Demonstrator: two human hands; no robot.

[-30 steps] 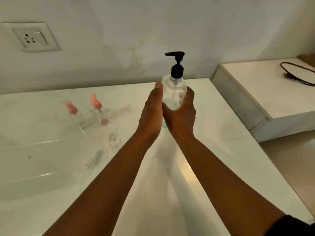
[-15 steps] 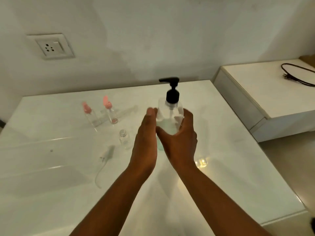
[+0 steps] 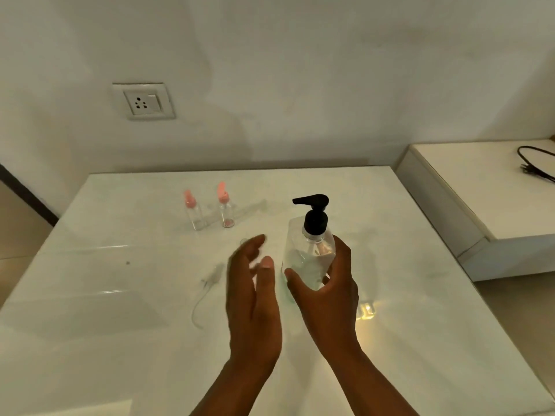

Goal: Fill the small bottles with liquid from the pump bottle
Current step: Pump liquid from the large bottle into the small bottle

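Note:
My right hand [image 3: 327,292] grips a clear pump bottle [image 3: 309,253] with a black pump head, held upright over the middle of the white table [image 3: 120,295]. My left hand [image 3: 252,298] hovers just left of the bottle with fingers loosely spread, apart from it and holding nothing. Two small clear bottles with pink caps [image 3: 192,211] [image 3: 225,208] stand side by side at the back left. A third small bottle without a cap is mostly hidden behind my left fingers. A loose spray top with a thin tube [image 3: 210,280] lies on the table to the left of my left hand.
A wall socket [image 3: 144,101] sits on the wall above the table. To the right stands a lower white unit [image 3: 492,199] with a black cable [image 3: 537,166] on it. The floor shows at the far left and right.
My left hand has let go of the pump bottle and moved left. The right hand keeps hold and has brought the bottle lower and nearer. The camera has tilted up.

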